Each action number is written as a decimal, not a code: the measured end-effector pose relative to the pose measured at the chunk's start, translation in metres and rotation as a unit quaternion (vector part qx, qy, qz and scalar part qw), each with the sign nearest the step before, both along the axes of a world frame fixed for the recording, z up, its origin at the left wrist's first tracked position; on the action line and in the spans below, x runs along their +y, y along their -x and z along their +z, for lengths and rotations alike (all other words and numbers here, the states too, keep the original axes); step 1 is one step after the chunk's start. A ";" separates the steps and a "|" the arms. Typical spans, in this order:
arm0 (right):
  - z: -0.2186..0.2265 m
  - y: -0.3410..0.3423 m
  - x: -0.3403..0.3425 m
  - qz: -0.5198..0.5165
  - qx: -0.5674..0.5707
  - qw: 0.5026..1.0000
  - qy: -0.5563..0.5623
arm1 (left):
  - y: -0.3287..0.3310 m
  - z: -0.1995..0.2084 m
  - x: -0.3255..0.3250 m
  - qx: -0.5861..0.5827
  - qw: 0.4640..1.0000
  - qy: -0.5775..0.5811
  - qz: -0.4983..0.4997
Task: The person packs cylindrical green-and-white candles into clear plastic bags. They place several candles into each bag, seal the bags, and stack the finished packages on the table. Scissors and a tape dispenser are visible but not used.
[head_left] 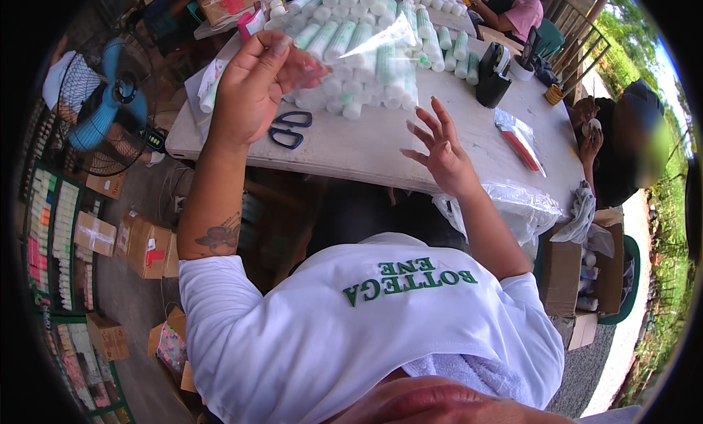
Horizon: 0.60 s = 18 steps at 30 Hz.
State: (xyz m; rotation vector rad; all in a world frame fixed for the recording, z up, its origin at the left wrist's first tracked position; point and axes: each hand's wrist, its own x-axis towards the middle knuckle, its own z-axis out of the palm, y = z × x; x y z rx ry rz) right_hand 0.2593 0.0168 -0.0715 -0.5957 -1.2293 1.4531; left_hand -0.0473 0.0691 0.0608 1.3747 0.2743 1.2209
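Observation:
Raised over the table's near left side, my left hand (253,87) pinches the edge of a clear plastic bag (388,37). The bag stretches to the right, and glare makes its outline hard to follow. My right hand (448,154) is apart from it, fingers spread, with nothing in them. Behind the bag lies a large pile of white cylindrical tubes (340,39) with green markings. Several more tubes (461,47) lie to its right. Dark blue-handled scissors (288,129) rest on the table below my left hand, their blades hidden.
On the white table (366,149) stand a black tape dispenser (495,78) and a clear packet with a red strip (521,149). Crumpled plastic (516,204) hangs at the near edge. A fan (110,94) and cardboard boxes (143,242) are left. A co-worker (622,146) sits right.

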 end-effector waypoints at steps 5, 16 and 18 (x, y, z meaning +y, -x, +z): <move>0.005 0.001 -0.011 0.085 0.087 0.988 0.091 | -0.064 -0.036 -0.011 -0.095 0.989 0.083 -0.083; -0.016 -0.039 -0.038 -0.088 0.183 0.958 0.203 | -0.063 -0.085 0.019 -0.052 0.979 0.170 0.099; 0.001 -0.057 -0.034 -0.187 0.128 0.962 0.154 | -0.042 -0.104 0.021 0.162 0.964 0.200 0.058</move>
